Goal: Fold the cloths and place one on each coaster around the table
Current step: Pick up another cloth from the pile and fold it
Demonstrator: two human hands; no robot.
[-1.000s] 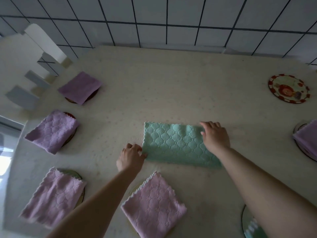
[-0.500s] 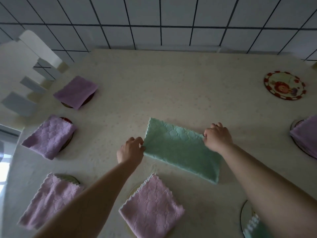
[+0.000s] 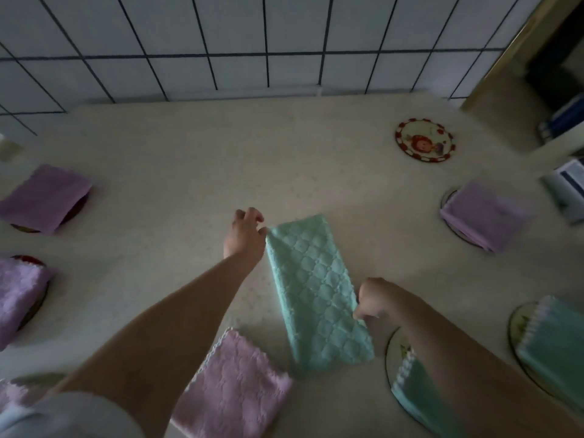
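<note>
Since the earlier frames the green cloth (image 3: 317, 292) has been swung from a crosswise lie to a lengthwise one, its long axis now running from 11 o'clock to 5 o'clock on the table (image 3: 189, 159); the view has also shifted rightward, so that more of the right side is seen.

In the head view, the cloth's far left corner is pinched by the left hand (image 3: 245, 237), fingers curled; its right edge, toward the near end, is pinched by the right hand (image 3: 376, 300), fingers curled under; the cloth lies flat, folded into a long strip.

At 2 o'clock a bare red-rimmed coaster (image 3: 424, 139) is seen, well apart from the cloth; at 3 o'clock a folded purple cloth (image 3: 480, 213) rests on a coaster; at 4 and 5 o'clock two folded green cloths (image 3: 556, 349) lie on coasters; at 6 o'clock a pink cloth (image 3: 234, 384) lies just beside the strip's near end; at 9 and 10 o'clock further purple cloths (image 3: 44, 197) are laid on coasters.
</note>
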